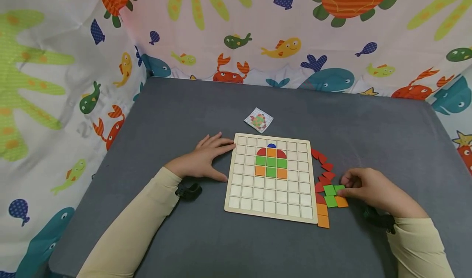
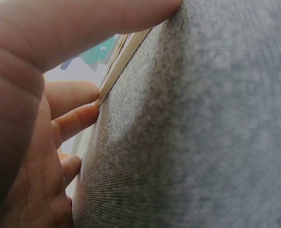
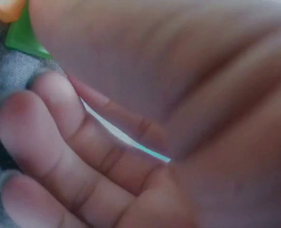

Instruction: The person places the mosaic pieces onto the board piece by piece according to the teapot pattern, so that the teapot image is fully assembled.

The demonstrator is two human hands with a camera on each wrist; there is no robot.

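Nearest, cream sleeves enter from the lower left and lower right of the head view, each with a dark wrist strap at its cuff. Right hand, right of centre: fingers curled inward, thumb and index drawn narrowly together at a green tile; the thumb overlaps its edge. Cannot tell whether the tile is pinched; the right wrist view shows the thumb covering most of it. Left hand, left of centre: fingers spread wide and nearly straight, index tip touching the left edge of the wooden grid board, thumb tip just beside that edge. Board lies flat near mid-frame; its upper cells hold a figure of red, orange and green tiles topped by a blue half-round piece; lower cells are bare. Along the board's right side lie loose red pieces, further green squares and orange squares. Surface: dark grey tabletop, filling the lower and middle frame. Beyond the board, a small patterned card lies tilted. Farthest, white cloth rises across the top and left, printed with crabs, whales, fish and turtles.
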